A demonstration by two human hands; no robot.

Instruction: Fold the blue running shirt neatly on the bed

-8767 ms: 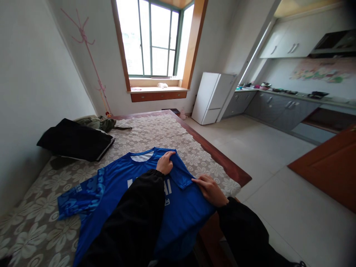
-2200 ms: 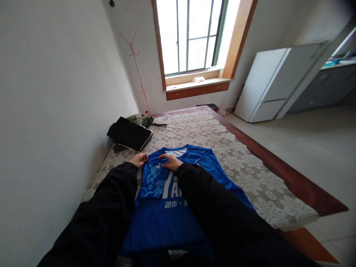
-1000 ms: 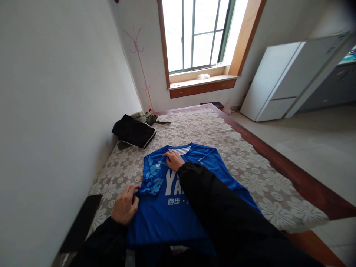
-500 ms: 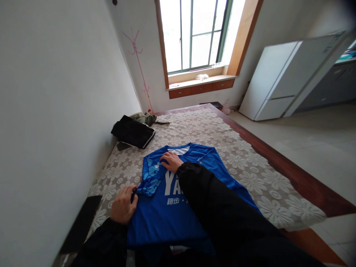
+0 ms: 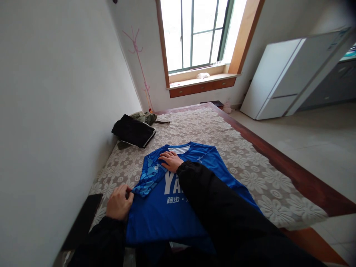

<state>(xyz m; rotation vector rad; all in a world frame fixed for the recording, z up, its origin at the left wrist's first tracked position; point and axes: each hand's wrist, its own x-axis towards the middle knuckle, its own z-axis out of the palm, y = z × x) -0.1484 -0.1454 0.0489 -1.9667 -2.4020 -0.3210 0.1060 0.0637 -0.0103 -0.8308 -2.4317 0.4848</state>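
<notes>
- Head view: left hand [image 5: 119, 202], one; thumb and fingertips pinched together on the lower corner of a cloud-patterned sleeve [image 5: 148, 180].
- Right hand [image 5: 171, 161], one; palm down, fingers loosely extended and resting on the sleeve's upper part, beside the collar; black cuff at the wrist.
- Blue short-sleeved jersey [image 5: 167, 218], one; spread front up beneath the right hand and just beside the left; sleeve folded inward over the chest, slanting between both hands; white lettering, partly hidden by the right forearm.
- White collar lining [image 5: 180, 150]; visible just beyond the right hand.
- Floral cloth [image 5: 278, 185]; beneath the jersey, extending beyond both hands.
- Black folded garment [image 5: 133, 130], one; beyond the left hand, near the wall, with an olive-green fabric item [image 5: 146, 118] behind it.
- Black panel [image 5: 83, 220], one; to the left of the left hand.
- Pink coat stand [image 5: 140, 63], one; well beyond both hands.
- White refrigerator [image 5: 280, 78], one; far right of the right hand.
</notes>
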